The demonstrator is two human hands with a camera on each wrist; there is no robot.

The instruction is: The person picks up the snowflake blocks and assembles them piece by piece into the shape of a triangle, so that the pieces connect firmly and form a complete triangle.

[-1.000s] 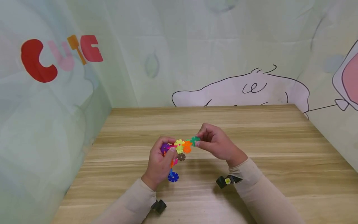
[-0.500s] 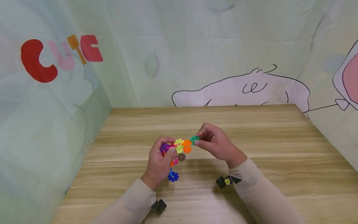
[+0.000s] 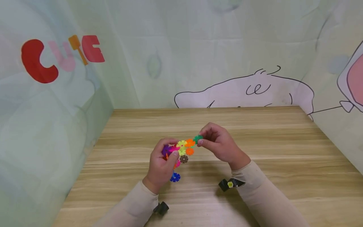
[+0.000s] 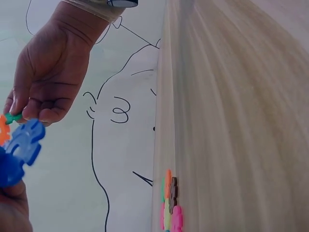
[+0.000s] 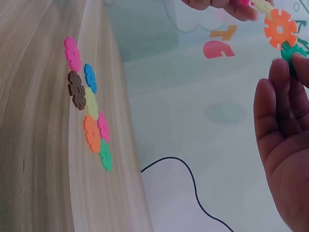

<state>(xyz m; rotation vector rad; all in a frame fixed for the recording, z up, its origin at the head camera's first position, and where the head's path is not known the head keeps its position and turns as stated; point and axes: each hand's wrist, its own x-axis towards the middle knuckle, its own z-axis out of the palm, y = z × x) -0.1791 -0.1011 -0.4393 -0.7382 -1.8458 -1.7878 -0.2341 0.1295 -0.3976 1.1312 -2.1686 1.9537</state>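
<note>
Holding one cluster of toy discs [image 3: 178, 151] above the bench [image 3: 255, 132], we count about eight discs in it, a blue one [image 3: 175, 177] lowest. Our left hand [image 3: 160, 165] curls its fingers around the cluster's left end. Our right hand [image 3: 221, 145] pinches the single green disc [image 3: 198, 138] at the right end, wrist raised.

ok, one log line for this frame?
left hand: grips multicoloured plastic snowflake-disc cluster | right hand: pinches green plastic disc at cluster's end | above wooden table
</note>
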